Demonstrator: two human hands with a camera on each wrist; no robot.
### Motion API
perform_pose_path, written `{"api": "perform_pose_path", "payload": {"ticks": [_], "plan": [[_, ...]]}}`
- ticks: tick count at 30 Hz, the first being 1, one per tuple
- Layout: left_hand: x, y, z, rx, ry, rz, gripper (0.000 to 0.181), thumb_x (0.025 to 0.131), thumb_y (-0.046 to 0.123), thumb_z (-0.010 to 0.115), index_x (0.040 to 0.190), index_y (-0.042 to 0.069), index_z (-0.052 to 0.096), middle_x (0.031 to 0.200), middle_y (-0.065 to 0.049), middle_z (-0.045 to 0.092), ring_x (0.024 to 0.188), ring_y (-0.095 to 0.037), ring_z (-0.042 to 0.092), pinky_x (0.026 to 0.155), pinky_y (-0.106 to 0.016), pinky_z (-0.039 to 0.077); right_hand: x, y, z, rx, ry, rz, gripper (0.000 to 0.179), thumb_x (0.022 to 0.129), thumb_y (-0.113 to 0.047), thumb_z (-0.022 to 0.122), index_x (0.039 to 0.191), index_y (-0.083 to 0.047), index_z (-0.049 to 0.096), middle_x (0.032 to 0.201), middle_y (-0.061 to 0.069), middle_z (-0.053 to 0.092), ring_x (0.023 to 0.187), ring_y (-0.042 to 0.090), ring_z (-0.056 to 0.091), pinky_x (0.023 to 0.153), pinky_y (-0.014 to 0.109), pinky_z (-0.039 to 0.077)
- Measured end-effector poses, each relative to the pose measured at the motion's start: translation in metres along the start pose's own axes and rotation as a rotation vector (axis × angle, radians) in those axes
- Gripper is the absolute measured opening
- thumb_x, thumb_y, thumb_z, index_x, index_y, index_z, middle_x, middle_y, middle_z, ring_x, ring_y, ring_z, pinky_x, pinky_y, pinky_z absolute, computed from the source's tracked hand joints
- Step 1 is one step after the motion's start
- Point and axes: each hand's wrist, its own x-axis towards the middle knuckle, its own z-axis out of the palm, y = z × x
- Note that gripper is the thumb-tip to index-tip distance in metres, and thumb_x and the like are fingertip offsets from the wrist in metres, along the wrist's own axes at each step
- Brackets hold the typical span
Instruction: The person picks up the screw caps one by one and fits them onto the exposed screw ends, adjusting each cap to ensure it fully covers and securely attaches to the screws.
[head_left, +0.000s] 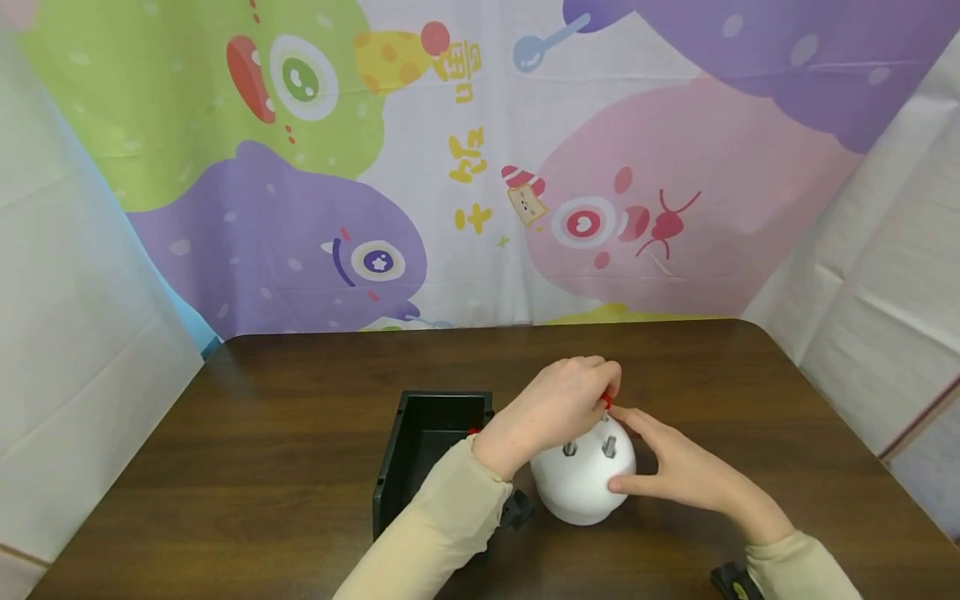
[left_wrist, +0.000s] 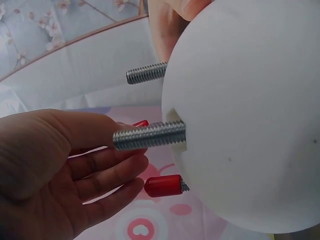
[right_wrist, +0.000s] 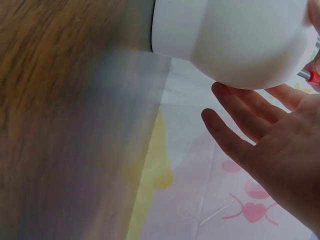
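A white rounded body with a dome top stands on the table, and threaded metal studs stick out of it. One stud carries a red cap. My left hand is over the dome's far side and pinches another small red cap between thumb and forefinger; the near stud partly hides it in the left wrist view. My right hand holds the dome from the right, thumb on the near side and fingers on the far side. Its little finger is apart from the surface in the right wrist view.
A black open tray stands left of the white body, partly behind my left sleeve. Something small and red shows at its right side. The brown wooden table ends at a printed cloth behind.
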Motion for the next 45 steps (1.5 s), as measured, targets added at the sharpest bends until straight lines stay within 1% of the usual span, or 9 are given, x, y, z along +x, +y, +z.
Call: {"api": "perform_pose_path", "payload": {"ticks": [10,15,19,22,27,36,43,45], "plan": [[0.003,-0.001,-0.001,0.041,-0.01,0.002,0.008,0.084,0.009,0.058,0.089,0.015,0.06,0.085,0.005,0.059,0.069,-0.007,0.052,0.064,-0.017,0.042,0.0,0.001,0.001,-0.004,0.006,-0.01,0.082,0.071,-0.05,0.07,0.137,-0.013,0.036,0.133,0.001,0.045,0.118,0.016,0.045,0.092,0.043,0.041],[0.005,0.0,0.001,0.061,-0.018,-0.001,0.007,0.085,0.011,0.059,0.089,0.016,0.06,0.085,0.005,0.06,0.067,-0.006,0.052,0.067,-0.02,0.044,0.0,0.001,0.001,-0.008,0.009,-0.012,0.083,0.071,-0.05,0.07,0.137,-0.014,0.036,0.133,0.0,0.045,0.118,0.016,0.045,0.093,0.043,0.041],[0.005,0.0,0.004,0.056,-0.044,-0.018,0.007,0.085,0.011,0.058,0.09,0.016,0.061,0.085,0.005,0.061,0.065,-0.006,0.052,0.064,-0.019,0.043,0.0,0.001,0.001,-0.012,0.009,-0.013,0.083,0.071,-0.05,0.07,0.137,-0.013,0.036,0.133,0.0,0.045,0.118,0.016,0.045,0.093,0.043,0.04],[0.004,0.0,0.005,0.055,-0.052,-0.024,0.008,0.085,0.011,0.058,0.091,0.016,0.061,0.086,0.005,0.062,0.065,-0.006,0.053,0.06,-0.017,0.043,0.0,0.001,0.001,-0.009,0.012,-0.011,0.082,0.071,-0.05,0.07,0.137,-0.014,0.037,0.132,-0.001,0.045,0.118,0.015,0.045,0.093,0.043,0.041],[0.005,0.0,0.005,0.063,-0.053,-0.016,0.007,0.085,0.011,0.058,0.09,0.015,0.061,0.085,0.004,0.063,0.065,-0.007,0.054,0.06,-0.017,0.043,0.0,0.002,0.001,-0.004,0.011,-0.007,0.082,0.071,-0.05,0.07,0.136,-0.014,0.037,0.132,-0.001,0.045,0.117,0.015,0.046,0.093,0.042,0.041],[0.005,0.001,0.008,0.062,-0.05,-0.01,0.007,0.085,0.011,0.059,0.089,0.015,0.062,0.084,0.004,0.063,0.066,-0.006,0.055,0.058,-0.017,0.042,-0.001,0.002,0.0,-0.005,0.017,-0.007,0.083,0.071,-0.049,0.07,0.136,-0.01,0.037,0.133,0.003,0.045,0.118,0.018,0.046,0.093,0.045,0.04],[0.004,0.002,0.011,0.069,-0.055,-0.019,0.007,0.084,0.012,0.06,0.089,0.016,0.061,0.084,0.004,0.062,0.063,-0.006,0.053,0.06,-0.019,0.042,0.0,0.003,0.002,-0.006,0.014,-0.005,0.082,0.071,-0.05,0.07,0.136,-0.012,0.037,0.133,0.0,0.045,0.118,0.016,0.045,0.093,0.043,0.04],[0.003,0.001,0.012,0.081,-0.048,-0.023,0.009,0.083,0.013,0.061,0.091,0.016,0.06,0.086,0.005,0.062,0.062,-0.006,0.052,0.061,-0.02,0.043,0.0,0.003,0.002,-0.005,0.013,-0.007,0.082,0.071,-0.05,0.07,0.137,-0.013,0.037,0.133,0.0,0.045,0.118,0.016,0.045,0.093,0.043,0.04]]}}
